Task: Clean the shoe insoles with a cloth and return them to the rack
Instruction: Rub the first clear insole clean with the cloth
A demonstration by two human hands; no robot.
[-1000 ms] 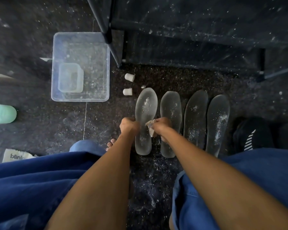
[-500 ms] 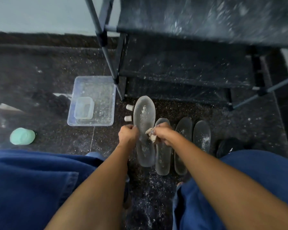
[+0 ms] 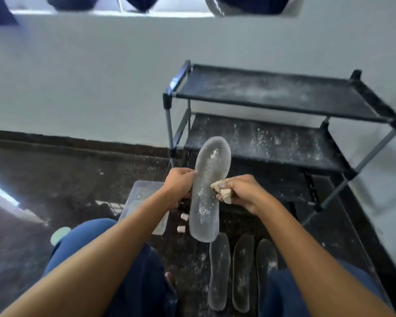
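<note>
A translucent grey insole (image 3: 207, 191), dusted with white powder, is held up off the floor, toe pointing away. My left hand (image 3: 178, 184) grips its left edge near the middle. My right hand (image 3: 242, 191) holds a crumpled beige cloth (image 3: 222, 191) against the insole's right edge. Three more dusty insoles (image 3: 240, 273) lie side by side on the dark floor below. The black shoe rack (image 3: 284, 115) stands behind, its two visible shelves powdered white and bare.
A clear plastic tub (image 3: 144, 197) sits on the floor to the left, partly behind my left arm. Two small white caps (image 3: 183, 223) lie beside it. A pale green object (image 3: 60, 234) shows past my left knee. A grey wall rises behind the rack.
The insole has been lifted from the floor row and raised in front of the rack. Both hands rose with it, and my view tilted up toward the wall.
</note>
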